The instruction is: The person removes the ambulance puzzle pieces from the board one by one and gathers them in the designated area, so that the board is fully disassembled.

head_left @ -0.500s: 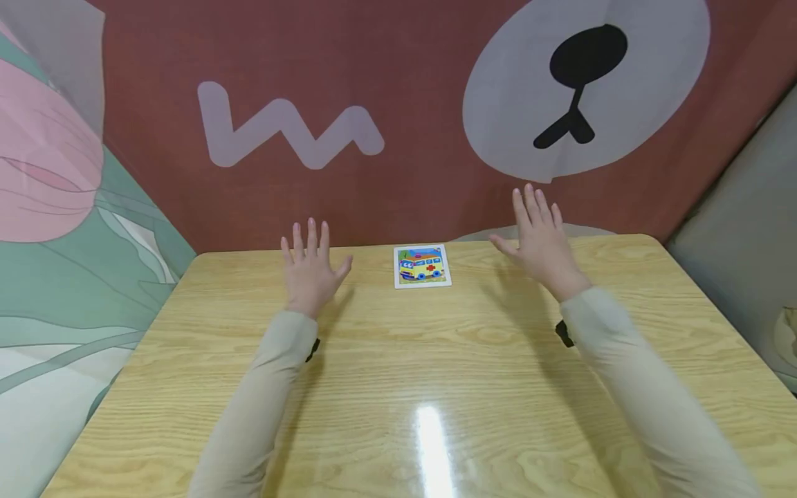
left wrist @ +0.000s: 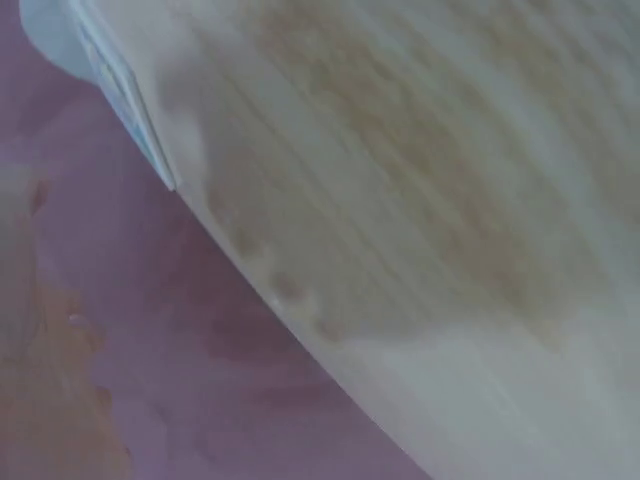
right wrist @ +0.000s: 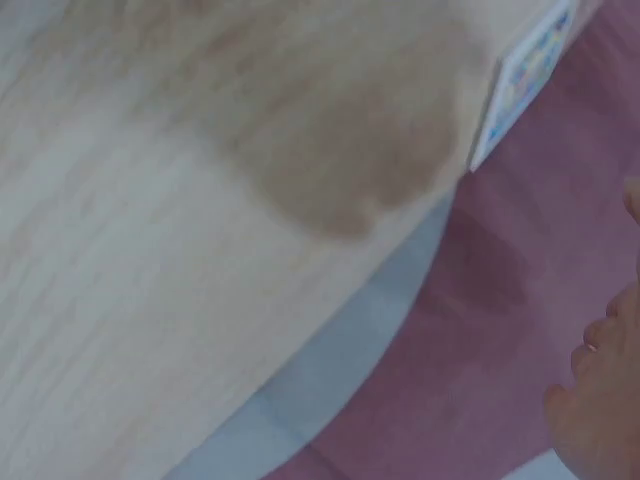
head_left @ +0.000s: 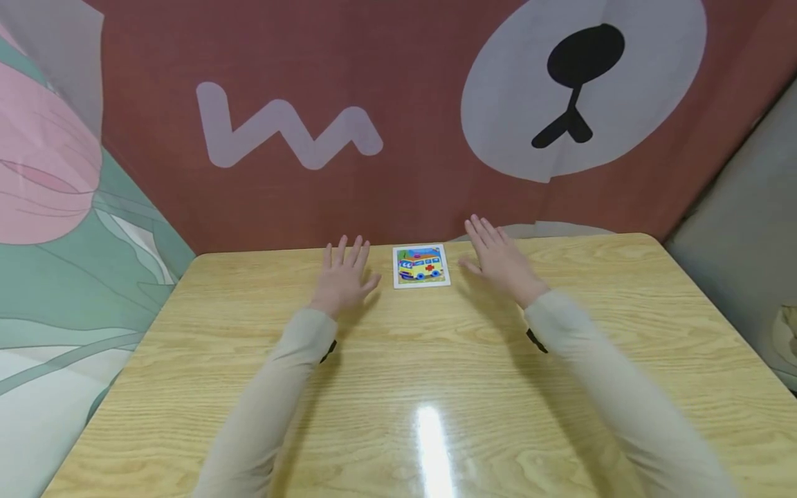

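A square picture card (head_left: pixel 421 266) with a white border and a yellow bus with a red cross lies near the table's far edge. To its left, my left hand (head_left: pixel 342 277) is held with straight fingers, thumb toward the card, touching nothing. My right hand (head_left: pixel 503 263) is on the card's other side, fingers straight and empty. In the left wrist view the card (left wrist: pixel 125 95) shows at the upper left, with part of the left hand (left wrist: pixel 50 370) at the edge. The right wrist view has the card (right wrist: pixel 522 85) at the upper right and part of the right hand (right wrist: pixel 605 400).
The wooden table (head_left: pixel 398 360) reaches back to a reddish-brown cloth (head_left: pixel 411 138) with a white patch and black nose shape. A floral cloth (head_left: pixel 56 277) hangs at the left, and a grey surface (head_left: pixel 741 228) stands at the right.
Both hands have moved inward, closer to the card from either side. The right hand is also lower in the view, its fingers closer together. The card lies where it was.
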Demonstrator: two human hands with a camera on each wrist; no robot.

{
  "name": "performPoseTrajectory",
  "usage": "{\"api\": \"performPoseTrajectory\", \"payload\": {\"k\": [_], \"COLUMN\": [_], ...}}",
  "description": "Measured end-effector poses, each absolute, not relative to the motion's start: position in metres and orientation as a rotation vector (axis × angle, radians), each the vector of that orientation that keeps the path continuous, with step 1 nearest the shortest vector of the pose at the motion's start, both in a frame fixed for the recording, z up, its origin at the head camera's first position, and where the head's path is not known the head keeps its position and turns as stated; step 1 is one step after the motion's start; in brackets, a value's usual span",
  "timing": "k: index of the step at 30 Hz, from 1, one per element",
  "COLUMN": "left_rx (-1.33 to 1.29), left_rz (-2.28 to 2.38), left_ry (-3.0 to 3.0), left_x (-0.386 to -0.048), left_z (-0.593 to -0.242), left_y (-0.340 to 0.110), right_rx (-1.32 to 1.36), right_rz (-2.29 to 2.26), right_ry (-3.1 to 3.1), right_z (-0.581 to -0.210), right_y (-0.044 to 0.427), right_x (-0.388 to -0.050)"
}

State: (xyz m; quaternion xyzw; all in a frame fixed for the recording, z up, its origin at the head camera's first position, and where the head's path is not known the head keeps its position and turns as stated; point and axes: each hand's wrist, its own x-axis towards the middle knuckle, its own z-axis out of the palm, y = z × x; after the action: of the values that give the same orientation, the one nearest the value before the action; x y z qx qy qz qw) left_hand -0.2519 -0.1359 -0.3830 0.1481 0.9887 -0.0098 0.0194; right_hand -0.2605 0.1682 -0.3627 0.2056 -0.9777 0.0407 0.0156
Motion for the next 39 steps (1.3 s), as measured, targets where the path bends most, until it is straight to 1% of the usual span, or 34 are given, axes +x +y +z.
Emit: {"api": "performPoseTrajectory", "payload": {"k": [10,17,25,35,39], "left_rx": [0.633,0.718,0.765,0.741,0.781], "left_rz": [-0.129,-0.052,-0.063,0.001,0.009], "left_ry": [2.956,2.83,2.729,2.682,2.697], "left_x": [-0.256,-0.254,-0.254,-0.255,-0.254], "left_z": [-0.399,-0.399,-0.4,-0.397,-0.395], "left_y": [-0.118,-0.11,-0.108,-0.109,-0.108], "right_rx": [0.783,0.824,0.91,0.935,0.956], "right_rz": [0.088,0.003,-0.101,-0.064,-0.035], "right_ry": [-3.083,-3.14,-3.194,-3.248,-3.256], "right_z": [-0.392,-0.402,-0.403,-0.399,-0.396], "right_y": [0.149,0.142,0.137,0.137,0.138], "right_x": [-0.263,-0.261,-0.259,-0.262,-0.262]}}
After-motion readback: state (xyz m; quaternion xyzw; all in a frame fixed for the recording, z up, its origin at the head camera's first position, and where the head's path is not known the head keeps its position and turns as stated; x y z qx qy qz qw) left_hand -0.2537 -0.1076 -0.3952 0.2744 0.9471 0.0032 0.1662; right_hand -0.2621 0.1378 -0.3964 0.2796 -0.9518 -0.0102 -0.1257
